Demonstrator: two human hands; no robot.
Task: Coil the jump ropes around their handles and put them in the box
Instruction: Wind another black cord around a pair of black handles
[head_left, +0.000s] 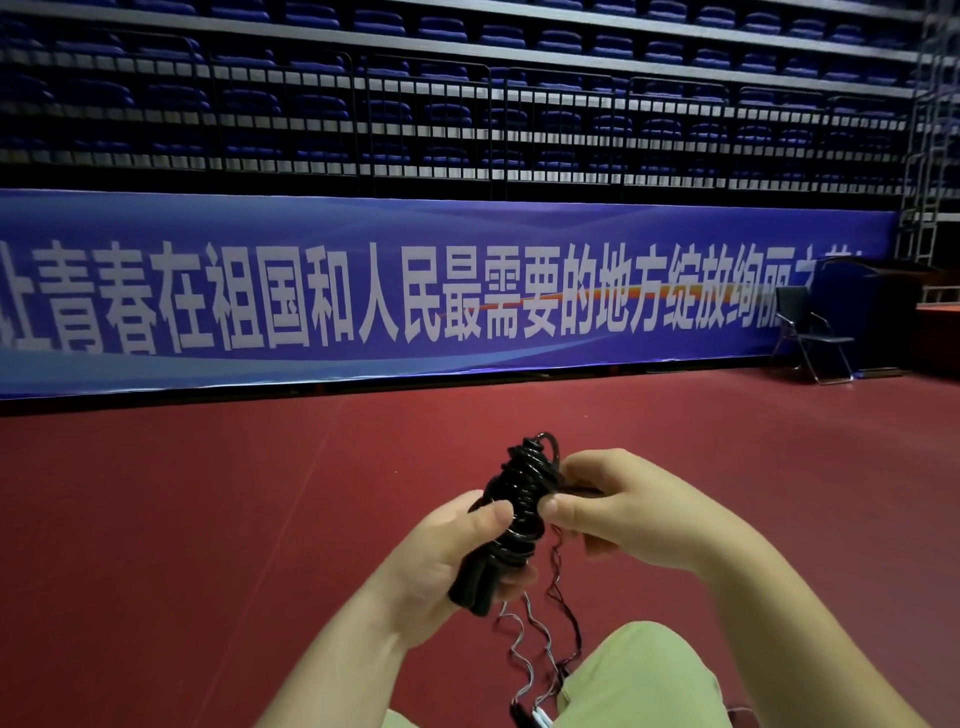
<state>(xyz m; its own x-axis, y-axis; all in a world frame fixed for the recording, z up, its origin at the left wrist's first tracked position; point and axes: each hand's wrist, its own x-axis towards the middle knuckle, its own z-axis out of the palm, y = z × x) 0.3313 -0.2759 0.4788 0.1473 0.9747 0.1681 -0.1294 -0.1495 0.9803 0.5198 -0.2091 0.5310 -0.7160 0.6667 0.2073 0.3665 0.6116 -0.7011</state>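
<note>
Above the red floor (208, 519), I clench the black jump rope (519, 499) by its handles in my left hand (441, 551) — my right hand (623, 514) pinches the coils, so they stay wound.

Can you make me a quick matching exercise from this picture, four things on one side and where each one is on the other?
Things:
1. black jump rope
2. folding chair
3. blue banner
4. thin twisted wires

Places:
A. far right, beside the wall
B. dangling below the hands
C. along the base of the stands
D. held in both hands, coiled around its handles

Pairs: 1-D, 2-A, 3-C, 4-B
</note>
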